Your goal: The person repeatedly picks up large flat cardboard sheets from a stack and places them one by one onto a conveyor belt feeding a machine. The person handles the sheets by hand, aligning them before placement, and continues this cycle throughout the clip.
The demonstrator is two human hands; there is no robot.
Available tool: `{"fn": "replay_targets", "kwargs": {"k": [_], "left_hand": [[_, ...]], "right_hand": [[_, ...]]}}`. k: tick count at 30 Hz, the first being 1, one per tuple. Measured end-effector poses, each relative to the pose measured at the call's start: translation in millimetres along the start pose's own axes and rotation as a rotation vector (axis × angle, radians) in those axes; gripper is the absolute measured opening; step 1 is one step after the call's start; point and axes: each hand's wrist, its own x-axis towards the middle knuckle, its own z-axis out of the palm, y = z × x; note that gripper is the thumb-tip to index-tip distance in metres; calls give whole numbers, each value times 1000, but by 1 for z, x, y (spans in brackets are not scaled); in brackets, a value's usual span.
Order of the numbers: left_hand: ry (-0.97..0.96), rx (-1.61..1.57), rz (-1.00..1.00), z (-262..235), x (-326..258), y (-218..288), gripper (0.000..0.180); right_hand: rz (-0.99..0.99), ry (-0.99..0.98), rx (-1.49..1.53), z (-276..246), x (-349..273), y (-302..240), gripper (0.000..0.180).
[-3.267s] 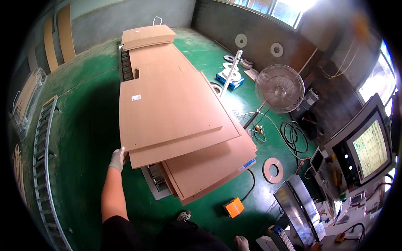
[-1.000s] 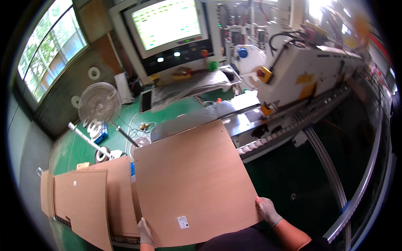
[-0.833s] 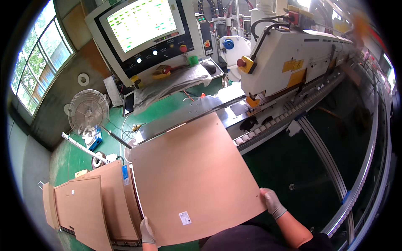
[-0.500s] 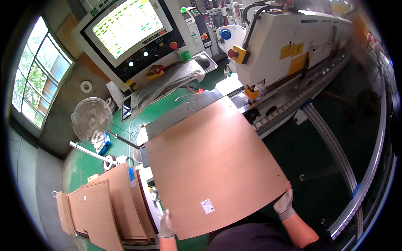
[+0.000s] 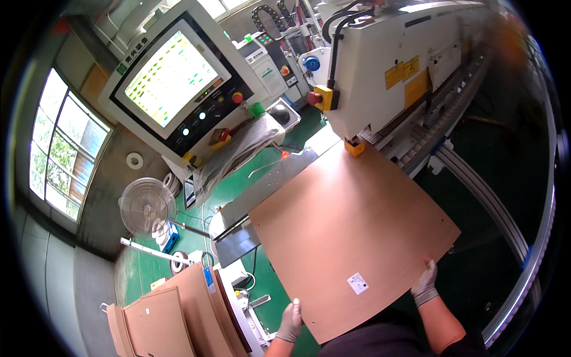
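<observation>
A large flat brown panel (image 5: 351,226) with a white label (image 5: 357,284) near its close edge lies in front of me. My left hand (image 5: 290,321), in a pale glove, grips its near left edge with the thumb on top. My right hand (image 5: 425,279), also gloved, grips the near right edge, most fingers hidden beneath. The panel's far edge lies along a grey metal plate (image 5: 285,172) and reaches the yellow-tipped inlet (image 5: 354,147) of a long white machine (image 5: 392,65).
A control panel with a lit screen (image 5: 172,77) stands at the far left. Below it are a standing fan (image 5: 147,205) and a stack of brown panels (image 5: 160,321). A curved metal rail (image 5: 529,268) runs along the right. A red stop button (image 5: 315,99) sits on the machine.
Both hands have moved the panel to the right, and its far edge now sits at the machine's inlet. My view has shifted, so the stacked panels appear lower.
</observation>
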Motion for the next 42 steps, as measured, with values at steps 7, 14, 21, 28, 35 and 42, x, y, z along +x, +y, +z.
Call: {"fn": "replay_targets", "kwargs": {"k": [7, 14, 21, 28, 35, 42], "left_hand": [[-69, 444, 297, 68, 29, 51, 61], [-249, 128, 63, 125, 55, 96, 54], [-411, -86, -130, 109, 101, 3, 41], [-134, 898, 37, -11, 21, -133, 45], [513, 659, -222, -171, -83, -191, 41], [1084, 58, -61, -282, -173, -230, 31]], "right_hand": [[-227, -39, -9, -4, 48, -70, 52], [-218, -158, -80, -3, 23, -43, 57], [-72, -64, 13, -4, -24, 56, 62], [-149, -39, -67, 19, 10, -20, 67], [-361, 233, -196, -9, 60, -79, 61], [-74, 124, -664, 20, 30, 116, 35]]}}
